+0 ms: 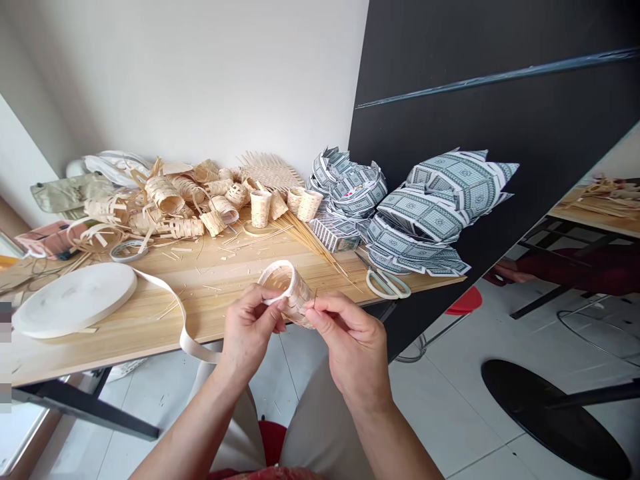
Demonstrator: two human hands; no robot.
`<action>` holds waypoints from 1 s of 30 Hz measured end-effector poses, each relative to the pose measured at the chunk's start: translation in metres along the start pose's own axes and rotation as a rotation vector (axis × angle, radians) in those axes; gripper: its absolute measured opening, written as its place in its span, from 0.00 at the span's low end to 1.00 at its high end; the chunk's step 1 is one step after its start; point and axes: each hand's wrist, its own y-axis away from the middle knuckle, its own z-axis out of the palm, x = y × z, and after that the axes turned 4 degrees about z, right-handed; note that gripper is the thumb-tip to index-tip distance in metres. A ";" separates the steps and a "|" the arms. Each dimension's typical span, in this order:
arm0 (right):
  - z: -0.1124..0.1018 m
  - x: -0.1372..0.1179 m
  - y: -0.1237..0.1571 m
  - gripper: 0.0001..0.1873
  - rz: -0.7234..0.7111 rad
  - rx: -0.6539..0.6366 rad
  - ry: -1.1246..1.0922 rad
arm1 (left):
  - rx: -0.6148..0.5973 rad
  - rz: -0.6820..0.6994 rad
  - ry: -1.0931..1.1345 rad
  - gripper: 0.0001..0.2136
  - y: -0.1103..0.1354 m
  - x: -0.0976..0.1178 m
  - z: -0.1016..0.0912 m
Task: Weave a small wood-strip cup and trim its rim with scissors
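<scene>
I judge the small basket (290, 293) well along: its walls are woven and the white band (185, 333) wraps its rim, though that band runs uncut back to the roll (75, 300) on the table (150, 340). I hold the basket just in front of the table's near edge. My left hand (250, 327) pinches the rim, thumb over fingers. My right hand (350, 340) nips its side, fingertips pressed together, wrists low.

Left hand (247, 327): bare, there in the lower centre of the frame.
Right hand (350, 347): bare too, just right of it.
Forearms (210, 420): both uncovered, right down to the bottom edge.
Trousers (320, 427): light beige cloth, showing between the arms.
</scene>
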 end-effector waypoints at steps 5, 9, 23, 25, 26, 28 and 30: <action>-0.001 -0.008 -0.001 0.12 -0.238 0.069 0.372 | 0.043 -0.019 0.066 0.08 0.001 0.001 0.000; 0.001 -0.007 0.002 0.13 -0.322 0.063 0.630 | 0.078 -0.018 0.088 0.08 0.001 0.000 0.001; 0.008 -0.009 0.001 0.07 -0.226 0.099 0.600 | 0.125 -0.029 0.099 0.08 -0.002 -0.005 0.003; 0.008 -0.009 0.002 0.07 -0.223 0.089 0.609 | 0.131 -0.018 0.090 0.07 -0.002 -0.006 0.003; 0.008 -0.008 0.002 0.08 -0.225 0.084 0.616 | 0.133 -0.009 0.085 0.07 -0.002 -0.006 0.003; 0.009 -0.008 0.003 0.08 -0.233 0.074 0.635 | 0.135 0.013 0.078 0.06 -0.001 -0.007 0.003; 0.009 -0.008 0.004 0.09 -0.245 0.070 0.653 | 0.136 0.026 0.073 0.06 -0.001 -0.008 0.003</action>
